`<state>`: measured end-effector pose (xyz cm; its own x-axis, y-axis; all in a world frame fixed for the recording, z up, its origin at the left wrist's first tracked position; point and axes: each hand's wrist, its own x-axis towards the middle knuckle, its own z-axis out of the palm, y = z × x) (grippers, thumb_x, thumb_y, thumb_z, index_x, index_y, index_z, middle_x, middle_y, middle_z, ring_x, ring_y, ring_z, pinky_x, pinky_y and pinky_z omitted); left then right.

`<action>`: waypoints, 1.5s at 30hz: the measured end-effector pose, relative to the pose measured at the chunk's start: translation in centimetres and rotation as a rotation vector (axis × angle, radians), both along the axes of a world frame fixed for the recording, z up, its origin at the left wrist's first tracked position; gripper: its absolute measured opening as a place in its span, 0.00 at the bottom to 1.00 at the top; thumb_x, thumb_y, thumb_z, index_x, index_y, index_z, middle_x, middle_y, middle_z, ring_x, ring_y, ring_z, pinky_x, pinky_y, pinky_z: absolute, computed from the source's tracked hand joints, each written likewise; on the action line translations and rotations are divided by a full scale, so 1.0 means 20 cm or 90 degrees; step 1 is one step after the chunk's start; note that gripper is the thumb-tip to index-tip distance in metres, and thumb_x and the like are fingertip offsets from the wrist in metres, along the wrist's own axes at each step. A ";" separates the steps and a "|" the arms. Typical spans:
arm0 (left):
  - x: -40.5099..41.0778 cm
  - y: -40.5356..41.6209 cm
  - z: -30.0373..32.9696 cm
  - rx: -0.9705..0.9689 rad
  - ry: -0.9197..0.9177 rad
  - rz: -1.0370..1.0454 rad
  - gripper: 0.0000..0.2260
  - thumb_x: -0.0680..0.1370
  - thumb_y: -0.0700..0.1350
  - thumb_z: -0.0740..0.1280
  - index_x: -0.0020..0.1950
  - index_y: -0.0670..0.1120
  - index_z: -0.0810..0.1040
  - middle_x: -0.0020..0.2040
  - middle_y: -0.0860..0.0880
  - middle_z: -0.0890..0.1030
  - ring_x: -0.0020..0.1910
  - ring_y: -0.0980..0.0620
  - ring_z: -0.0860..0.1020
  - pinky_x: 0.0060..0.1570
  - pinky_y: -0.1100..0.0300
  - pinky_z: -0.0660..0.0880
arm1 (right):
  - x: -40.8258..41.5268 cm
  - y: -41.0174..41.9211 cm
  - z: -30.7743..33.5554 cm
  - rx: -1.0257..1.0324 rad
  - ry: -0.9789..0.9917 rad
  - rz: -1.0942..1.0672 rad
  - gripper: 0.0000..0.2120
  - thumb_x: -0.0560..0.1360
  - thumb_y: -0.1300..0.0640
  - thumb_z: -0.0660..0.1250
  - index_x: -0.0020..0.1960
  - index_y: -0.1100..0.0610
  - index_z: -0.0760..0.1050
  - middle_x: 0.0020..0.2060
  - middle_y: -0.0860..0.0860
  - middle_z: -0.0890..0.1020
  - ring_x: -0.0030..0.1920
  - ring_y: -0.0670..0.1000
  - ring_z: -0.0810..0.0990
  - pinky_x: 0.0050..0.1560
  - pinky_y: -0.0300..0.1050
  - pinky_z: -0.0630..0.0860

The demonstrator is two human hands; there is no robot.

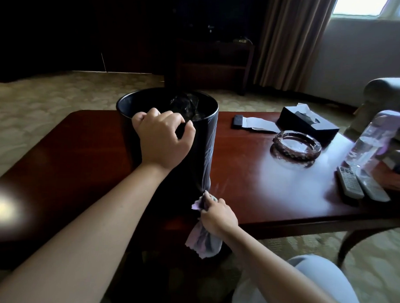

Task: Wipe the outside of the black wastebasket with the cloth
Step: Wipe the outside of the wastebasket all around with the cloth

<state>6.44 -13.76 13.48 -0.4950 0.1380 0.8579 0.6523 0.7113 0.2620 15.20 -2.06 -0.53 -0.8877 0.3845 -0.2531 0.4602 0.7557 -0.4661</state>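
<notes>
The black wastebasket [204, 140] stands upright on the dark wooden table [257, 176], near its front edge. My left hand [163, 138] grips the near rim, fingers curled over the edge. Low on the basket's right side, my right hand [217, 214] grips a crumpled pale purple-grey cloth [203, 242] and holds its upper end against the base of the wall. The rest of the cloth hangs down below the hand, past the table's front edge. A crumpled dark plastic bag [185, 103] shows inside the basket.
On the table's right half lie a glass ashtray [296, 144], a black tissue box [307, 124], a small dark object with white paper [252, 123], two remote controls [361, 186] and a plastic bottle [371, 141]. An armchair [387, 94] stands at the right. My knee [314, 280] is below.
</notes>
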 end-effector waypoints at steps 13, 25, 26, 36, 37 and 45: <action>0.00 -0.01 0.00 -0.007 0.007 -0.006 0.16 0.73 0.54 0.59 0.33 0.45 0.77 0.30 0.51 0.78 0.36 0.45 0.75 0.48 0.53 0.58 | 0.01 0.02 -0.02 0.025 0.043 0.011 0.27 0.76 0.50 0.54 0.74 0.44 0.55 0.62 0.55 0.69 0.64 0.58 0.70 0.57 0.48 0.69; 0.01 -0.01 0.01 -0.012 0.002 -0.003 0.16 0.72 0.54 0.59 0.33 0.45 0.77 0.30 0.51 0.78 0.36 0.45 0.75 0.48 0.53 0.59 | -0.04 0.03 -0.04 -0.032 0.123 -0.085 0.14 0.75 0.54 0.55 0.60 0.49 0.68 0.54 0.54 0.72 0.57 0.58 0.73 0.50 0.46 0.68; 0.01 -0.01 0.01 -0.009 0.007 0.000 0.15 0.72 0.54 0.59 0.33 0.45 0.77 0.30 0.51 0.78 0.35 0.45 0.75 0.48 0.53 0.59 | -0.02 0.03 -0.05 -0.062 0.163 -0.124 0.15 0.76 0.54 0.55 0.61 0.48 0.68 0.53 0.54 0.72 0.56 0.57 0.73 0.49 0.46 0.69; 0.01 0.00 0.00 -0.008 0.008 -0.004 0.15 0.72 0.53 0.60 0.33 0.46 0.78 0.30 0.52 0.78 0.35 0.46 0.75 0.48 0.53 0.58 | -0.09 -0.10 -0.11 -0.025 0.191 -0.146 0.20 0.78 0.51 0.53 0.69 0.50 0.64 0.61 0.51 0.73 0.62 0.55 0.71 0.54 0.46 0.70; 0.01 0.00 0.00 -0.008 0.007 -0.006 0.15 0.72 0.53 0.60 0.33 0.45 0.78 0.30 0.52 0.78 0.35 0.46 0.75 0.48 0.54 0.58 | -0.11 -0.08 -0.10 -0.025 0.177 -0.149 0.18 0.77 0.51 0.53 0.67 0.50 0.66 0.60 0.52 0.73 0.61 0.55 0.72 0.54 0.47 0.70; 0.01 0.00 0.01 -0.001 0.012 -0.005 0.14 0.71 0.53 0.60 0.33 0.46 0.77 0.30 0.51 0.78 0.35 0.45 0.75 0.47 0.53 0.59 | -0.04 -0.09 -0.10 0.017 0.194 -0.115 0.15 0.77 0.49 0.56 0.63 0.47 0.70 0.55 0.49 0.75 0.57 0.53 0.71 0.52 0.45 0.70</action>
<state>6.64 -13.77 13.58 -0.4772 0.1437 0.8670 0.6632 0.7062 0.2479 14.40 -3.77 -2.51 -0.8383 0.5446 0.0253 0.4300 0.6889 -0.5836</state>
